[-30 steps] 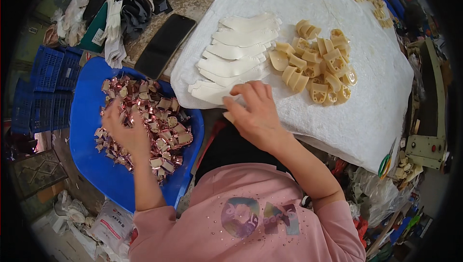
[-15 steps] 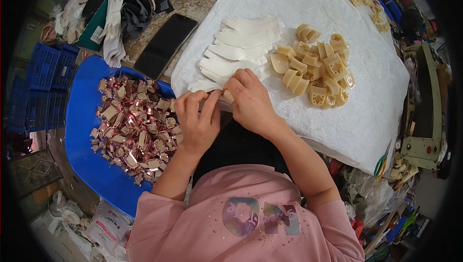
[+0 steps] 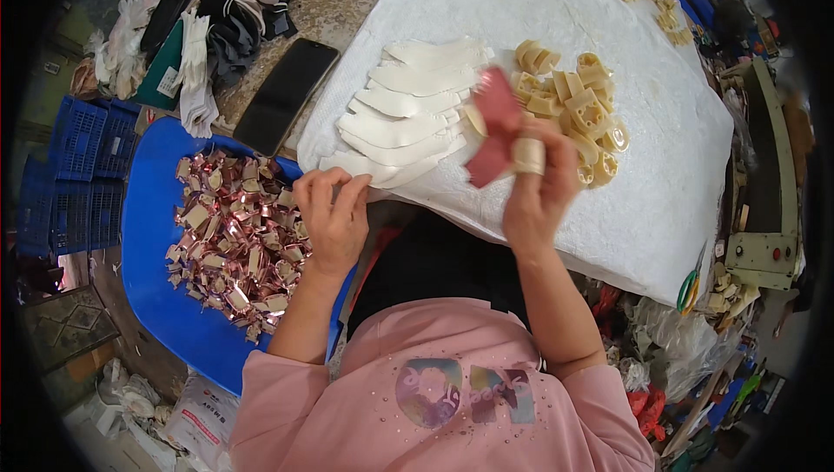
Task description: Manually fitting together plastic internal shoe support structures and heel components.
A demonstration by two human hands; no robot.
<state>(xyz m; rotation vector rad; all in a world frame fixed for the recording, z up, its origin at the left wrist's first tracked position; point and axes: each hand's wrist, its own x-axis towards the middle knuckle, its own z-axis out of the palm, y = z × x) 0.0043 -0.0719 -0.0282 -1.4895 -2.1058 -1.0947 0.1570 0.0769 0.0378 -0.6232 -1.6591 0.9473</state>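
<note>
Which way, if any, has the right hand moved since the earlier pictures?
Yes: the right hand has moved right, from the near end of the white strips over to the near side of the beige pieces.

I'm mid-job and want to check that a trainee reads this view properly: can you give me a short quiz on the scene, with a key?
1. Multiple choice: what colour is the blurred piece held in the right hand?
A) green
B) red
C) black
2. True or false: the black phone lies outside the blue tub.
3. Which lie nearer the left hand: the white strips or the beige pieces?

Key:
1. B, red.
2. True.
3. The white strips; the lowest one lies right by the fingertips.
</note>
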